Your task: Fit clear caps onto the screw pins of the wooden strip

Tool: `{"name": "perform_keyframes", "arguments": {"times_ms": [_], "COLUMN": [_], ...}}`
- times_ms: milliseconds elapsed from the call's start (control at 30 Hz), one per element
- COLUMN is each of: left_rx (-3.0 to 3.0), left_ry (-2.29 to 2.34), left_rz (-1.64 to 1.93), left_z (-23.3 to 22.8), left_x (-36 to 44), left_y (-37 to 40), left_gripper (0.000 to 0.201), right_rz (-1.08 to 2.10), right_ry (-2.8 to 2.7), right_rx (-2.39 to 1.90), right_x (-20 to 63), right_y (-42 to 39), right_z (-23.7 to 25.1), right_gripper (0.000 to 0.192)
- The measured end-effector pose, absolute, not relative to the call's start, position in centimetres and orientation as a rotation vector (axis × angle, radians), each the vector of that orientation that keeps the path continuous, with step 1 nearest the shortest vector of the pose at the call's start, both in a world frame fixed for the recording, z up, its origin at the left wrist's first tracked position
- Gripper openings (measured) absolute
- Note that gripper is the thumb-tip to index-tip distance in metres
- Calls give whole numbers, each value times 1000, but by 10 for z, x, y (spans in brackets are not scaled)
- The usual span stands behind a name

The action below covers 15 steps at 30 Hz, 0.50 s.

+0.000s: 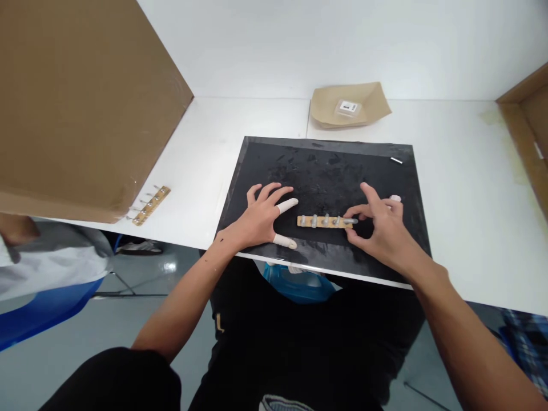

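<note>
Your black sleeve (115, 379) is closest; the strip (319, 222) sits just right of your spread left fingers (287, 205). Your right fingers (359, 242) bracket its other end, can't tell if clamped. Probably light, stiff; pinch its long edges.

The single view looks out from the person's head, facing forward and steeply down, at about arm's reach from the bare left hand (259, 220) and bare right hand (381, 222), both near mid-frame. It is wide: the person's black trousers (278, 348) fill the bottom centre, the black rectangular mat (317, 180) spans the middle, the plain white wall (257, 45) runs along the top, and a large brown cardboard panel (77, 103) covers the upper left.
</note>
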<state>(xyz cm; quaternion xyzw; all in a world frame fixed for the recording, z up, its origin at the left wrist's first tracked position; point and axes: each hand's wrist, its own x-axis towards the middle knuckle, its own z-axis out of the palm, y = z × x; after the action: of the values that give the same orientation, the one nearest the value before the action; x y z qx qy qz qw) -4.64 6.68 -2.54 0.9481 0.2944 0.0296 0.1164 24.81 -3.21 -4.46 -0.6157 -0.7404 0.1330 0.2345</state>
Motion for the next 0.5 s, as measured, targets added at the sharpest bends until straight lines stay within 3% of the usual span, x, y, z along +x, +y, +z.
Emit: {"name": "perform_keyframes", "arguments": {"times_ms": [100, 300, 500], "left_rx": [2748, 2687, 2792], "left_ry": [862, 878, 896], "left_rz": [79, 63, 43], "left_z": [-24, -20, -31], "left_x": [-44, -32, -10], "left_y": [68, 72, 86], "left_gripper": [102, 86, 75], "right_rz": [377, 332, -4], "right_ry": [-1964, -1626, -1086], "right_rx": [-1677, -1715, -2041], "right_x": [251, 269, 319], "right_y": [-45, -113, -243], "right_z": [-42, -39, -41], "right_gripper": [82, 83, 78]}}
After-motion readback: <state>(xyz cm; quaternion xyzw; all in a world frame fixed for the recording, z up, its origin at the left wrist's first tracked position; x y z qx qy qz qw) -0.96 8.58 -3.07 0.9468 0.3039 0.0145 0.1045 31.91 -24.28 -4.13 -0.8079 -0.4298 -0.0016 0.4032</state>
